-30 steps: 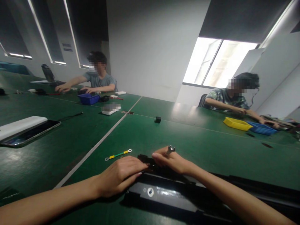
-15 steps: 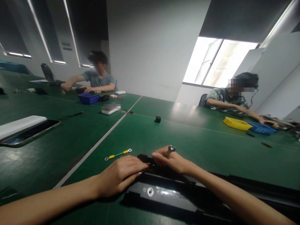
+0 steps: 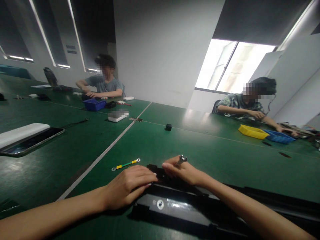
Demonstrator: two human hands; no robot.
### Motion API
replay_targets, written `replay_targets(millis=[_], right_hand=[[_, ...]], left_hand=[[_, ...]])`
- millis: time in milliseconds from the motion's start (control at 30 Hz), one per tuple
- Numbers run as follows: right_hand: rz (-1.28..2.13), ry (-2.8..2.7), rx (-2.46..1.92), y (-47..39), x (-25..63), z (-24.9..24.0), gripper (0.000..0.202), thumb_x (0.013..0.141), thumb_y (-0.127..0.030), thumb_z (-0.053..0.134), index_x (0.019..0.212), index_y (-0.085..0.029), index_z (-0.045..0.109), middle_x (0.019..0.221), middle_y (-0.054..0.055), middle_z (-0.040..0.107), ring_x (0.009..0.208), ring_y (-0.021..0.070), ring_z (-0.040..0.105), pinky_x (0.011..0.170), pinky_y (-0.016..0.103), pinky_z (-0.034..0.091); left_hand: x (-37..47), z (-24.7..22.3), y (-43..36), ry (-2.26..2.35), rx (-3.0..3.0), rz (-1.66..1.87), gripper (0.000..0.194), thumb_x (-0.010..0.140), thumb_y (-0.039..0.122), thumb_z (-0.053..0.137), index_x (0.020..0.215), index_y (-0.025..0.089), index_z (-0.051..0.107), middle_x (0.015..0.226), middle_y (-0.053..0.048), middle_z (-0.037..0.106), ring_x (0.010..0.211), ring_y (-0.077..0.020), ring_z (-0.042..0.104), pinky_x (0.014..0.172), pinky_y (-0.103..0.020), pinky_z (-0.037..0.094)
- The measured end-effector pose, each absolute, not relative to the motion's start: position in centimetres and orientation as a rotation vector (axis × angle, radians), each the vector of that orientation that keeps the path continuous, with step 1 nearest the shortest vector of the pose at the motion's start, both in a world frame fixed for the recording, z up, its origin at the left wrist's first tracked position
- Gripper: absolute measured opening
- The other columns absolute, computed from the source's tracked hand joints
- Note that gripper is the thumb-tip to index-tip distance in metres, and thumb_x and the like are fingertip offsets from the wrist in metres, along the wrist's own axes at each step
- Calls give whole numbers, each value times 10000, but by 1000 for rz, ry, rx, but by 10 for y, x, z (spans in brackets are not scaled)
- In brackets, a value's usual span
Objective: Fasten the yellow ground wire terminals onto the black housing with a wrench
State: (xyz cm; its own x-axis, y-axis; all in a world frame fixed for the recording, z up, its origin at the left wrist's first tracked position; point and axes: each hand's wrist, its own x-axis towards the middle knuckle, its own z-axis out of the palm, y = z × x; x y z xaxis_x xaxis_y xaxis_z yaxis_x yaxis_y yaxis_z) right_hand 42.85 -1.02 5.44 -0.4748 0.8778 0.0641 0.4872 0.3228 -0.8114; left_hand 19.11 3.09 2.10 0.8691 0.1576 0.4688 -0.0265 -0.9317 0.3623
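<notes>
On the desk [image 3: 212,150], a long frame [image 3: 185,211] lies under the left hand [image 3: 132,183] and right hand [image 3: 183,171], extending rightward. A wrench [image 3: 182,160] sits in the right hand. Just beyond the left hand lies a cable [image 3: 126,165]; farther ahead of both, a block [image 3: 168,127]. Well left, a phone [image 3: 35,141] lies before a slab [image 3: 27,131]. Far right, beyond the right hand, two bins [image 3: 252,132] sit side by side.
</notes>
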Motion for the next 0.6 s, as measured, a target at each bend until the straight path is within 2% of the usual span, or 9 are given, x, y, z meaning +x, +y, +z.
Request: replay_targets(millis=[600], right_hand=[[1025, -2091, -1188, -10, 428, 55, 548, 905, -571, 373, 588, -139, 485, 538, -21, 440, 510, 83, 392, 511, 213, 336]], left_hand=[[192, 22, 31, 108, 2691, 693, 298, 932, 117, 401, 1193, 162, 537, 1198, -87, 594, 1128, -204, 522, 998, -365, 398]])
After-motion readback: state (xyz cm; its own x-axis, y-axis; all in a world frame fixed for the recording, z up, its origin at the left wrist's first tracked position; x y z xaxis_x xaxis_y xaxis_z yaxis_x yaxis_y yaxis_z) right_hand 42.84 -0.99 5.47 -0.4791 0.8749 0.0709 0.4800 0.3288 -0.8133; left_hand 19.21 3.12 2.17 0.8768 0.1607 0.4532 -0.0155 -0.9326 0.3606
